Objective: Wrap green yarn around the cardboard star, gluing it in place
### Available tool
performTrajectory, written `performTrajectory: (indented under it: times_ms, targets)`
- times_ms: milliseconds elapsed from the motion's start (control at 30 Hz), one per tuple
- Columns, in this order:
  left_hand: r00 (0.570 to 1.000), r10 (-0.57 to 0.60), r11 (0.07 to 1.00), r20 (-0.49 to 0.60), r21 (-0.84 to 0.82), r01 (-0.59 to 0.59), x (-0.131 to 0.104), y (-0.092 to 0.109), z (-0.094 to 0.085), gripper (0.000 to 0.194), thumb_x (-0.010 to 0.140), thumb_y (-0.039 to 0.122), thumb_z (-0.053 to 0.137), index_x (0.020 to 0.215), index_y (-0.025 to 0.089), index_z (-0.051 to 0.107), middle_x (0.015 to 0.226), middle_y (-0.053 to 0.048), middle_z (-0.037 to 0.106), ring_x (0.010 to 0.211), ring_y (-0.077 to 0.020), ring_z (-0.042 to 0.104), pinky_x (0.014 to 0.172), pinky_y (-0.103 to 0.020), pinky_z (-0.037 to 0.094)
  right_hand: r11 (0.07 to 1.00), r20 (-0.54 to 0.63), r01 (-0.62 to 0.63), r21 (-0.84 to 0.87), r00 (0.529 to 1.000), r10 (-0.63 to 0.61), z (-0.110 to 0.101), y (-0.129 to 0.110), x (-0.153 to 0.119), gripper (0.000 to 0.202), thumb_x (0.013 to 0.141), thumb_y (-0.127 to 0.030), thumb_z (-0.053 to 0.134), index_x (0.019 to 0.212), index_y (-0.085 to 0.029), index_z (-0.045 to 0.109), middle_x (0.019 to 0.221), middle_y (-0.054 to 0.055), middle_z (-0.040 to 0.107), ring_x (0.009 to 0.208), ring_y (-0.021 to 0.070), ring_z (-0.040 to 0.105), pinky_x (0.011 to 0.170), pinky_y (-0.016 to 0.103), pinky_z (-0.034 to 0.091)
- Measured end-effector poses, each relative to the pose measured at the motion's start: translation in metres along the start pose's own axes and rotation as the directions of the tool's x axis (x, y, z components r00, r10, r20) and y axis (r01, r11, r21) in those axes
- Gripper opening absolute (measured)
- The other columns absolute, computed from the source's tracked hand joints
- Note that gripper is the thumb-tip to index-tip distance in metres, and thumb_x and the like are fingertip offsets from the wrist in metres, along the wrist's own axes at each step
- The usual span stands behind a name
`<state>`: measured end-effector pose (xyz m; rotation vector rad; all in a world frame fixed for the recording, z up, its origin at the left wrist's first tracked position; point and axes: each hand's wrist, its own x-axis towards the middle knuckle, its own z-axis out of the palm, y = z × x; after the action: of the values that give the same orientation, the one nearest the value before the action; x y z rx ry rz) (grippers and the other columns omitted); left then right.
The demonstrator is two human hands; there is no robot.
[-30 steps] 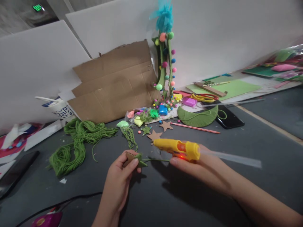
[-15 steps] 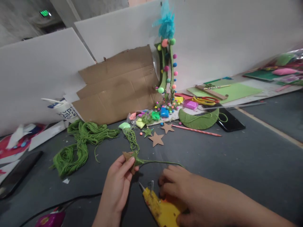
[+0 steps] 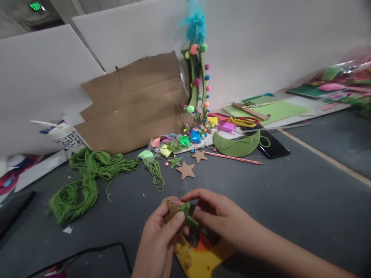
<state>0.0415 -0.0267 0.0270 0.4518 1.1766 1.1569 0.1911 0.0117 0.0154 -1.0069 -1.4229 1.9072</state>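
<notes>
My left hand [image 3: 164,231] is closed on a cardboard star [image 3: 172,208], thumb on top. Green yarn [image 3: 185,208] covers some of the star's points; others are bare brown. My right hand [image 3: 217,210] is just right of the star, index finger reaching to its upper edge and the other fingers curled in. Whatever those curled fingers hold is hidden. Below both hands a yellow hot glue gun [image 3: 199,260] with an orange trigger lies on the dark table, partly covered by them.
Beyond my hands lie two bare cardboard stars [image 3: 186,170], a small green star [image 3: 175,162], a red pencil [image 3: 234,157] and a green crescent [image 3: 236,144]. A green yarn skein [image 3: 89,181] is left, a black cord [image 3: 95,246] nearer. A pompom-covered stand [image 3: 199,90] rises behind.
My right hand has left the glue gun and moved up to the star. My left hand and the star have shifted right and slightly down, now over the gun's nozzle. The camera view has turned slightly.
</notes>
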Motion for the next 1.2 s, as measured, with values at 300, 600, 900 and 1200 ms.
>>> performTrajectory:
  times_ms: [300,600,900,1200]
  targets:
    - [0.971,0.208,0.963,-0.114,0.197,-0.183,0.001,-0.007,0.000,0.017,0.063,0.025,0.079,0.078,0.019,0.072,0.093,0.000,0.055,0.061,-0.0088,0.055,0.054,-0.019,0.047,0.950,-0.283,0.188,-0.249,0.924,-0.257,0.002,-0.007,-0.004,0.008,0.073,-0.014,0.058,0.066,-0.018,0.058,0.074,-0.001,0.052,0.065,0.0122,0.050,0.060,0.024,0.041]
    - [0.997,0.049,0.998,-0.060,0.052,-0.046,0.000,-0.007,0.004,0.016,0.067,0.021,0.076,0.081,0.017,0.070,0.062,0.002,0.057,0.057,-0.0102,0.053,0.056,-0.018,0.046,0.995,-0.233,0.091,0.030,0.969,-0.082,0.000,0.006,0.005,0.006,0.074,-0.022,0.060,0.074,-0.017,0.062,0.071,-0.001,0.054,0.064,0.0119,0.051,0.061,0.024,0.041]
    - [0.996,0.003,1.000,-0.085,0.029,0.000,-0.001,-0.005,0.005,0.020,0.064,0.018,0.076,0.083,0.015,0.070,0.071,0.001,0.061,0.055,-0.0089,0.053,0.054,-0.019,0.046,0.999,-0.066,0.008,0.032,0.998,-0.006,0.003,0.009,0.005,0.016,0.080,-0.015,0.049,0.091,-0.019,0.060,0.071,-0.001,0.063,0.062,0.0131,0.058,0.062,0.026,0.046]
    - [0.999,-0.043,0.999,-0.034,0.000,0.043,0.001,-0.001,0.004,0.015,0.068,0.015,0.074,0.082,0.014,0.069,0.068,0.000,0.062,0.056,-0.0091,0.053,0.055,-0.019,0.046,0.978,-0.100,0.071,-0.198,0.991,-0.092,-0.002,0.004,0.002,0.020,0.080,-0.009,0.049,0.091,-0.020,0.062,0.077,-0.001,0.062,0.072,0.0134,0.058,0.067,0.025,0.046]
